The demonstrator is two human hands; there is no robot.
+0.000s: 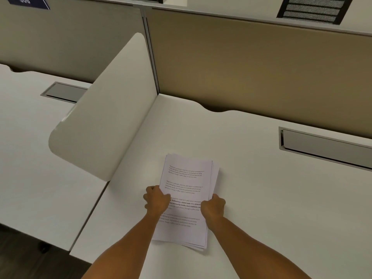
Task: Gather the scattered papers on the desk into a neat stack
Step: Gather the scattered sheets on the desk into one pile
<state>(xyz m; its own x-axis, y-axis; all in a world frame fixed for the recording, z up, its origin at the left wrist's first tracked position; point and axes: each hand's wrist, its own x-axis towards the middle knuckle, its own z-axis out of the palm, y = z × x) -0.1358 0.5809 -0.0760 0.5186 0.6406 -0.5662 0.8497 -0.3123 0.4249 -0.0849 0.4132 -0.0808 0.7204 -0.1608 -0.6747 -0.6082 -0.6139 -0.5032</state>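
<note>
A stack of white printed papers [186,178] lies on the white desk [261,198], a little left of its middle. The sheets sit nearly square on each other, with a few edges fanned out along the right side and the near right corner. My left hand [156,200] grips the stack's left edge about halfway along. My right hand [213,207] grips the right edge opposite it. Both hands are curled closed on the paper, thumbs on top.
A rounded white side divider [104,121] rises at the desk's left edge. A tan partition [251,67] closes the back. A grey cable tray flap [326,146] is set into the desk at the right rear. A neighbouring desk [30,137] lies to the left.
</note>
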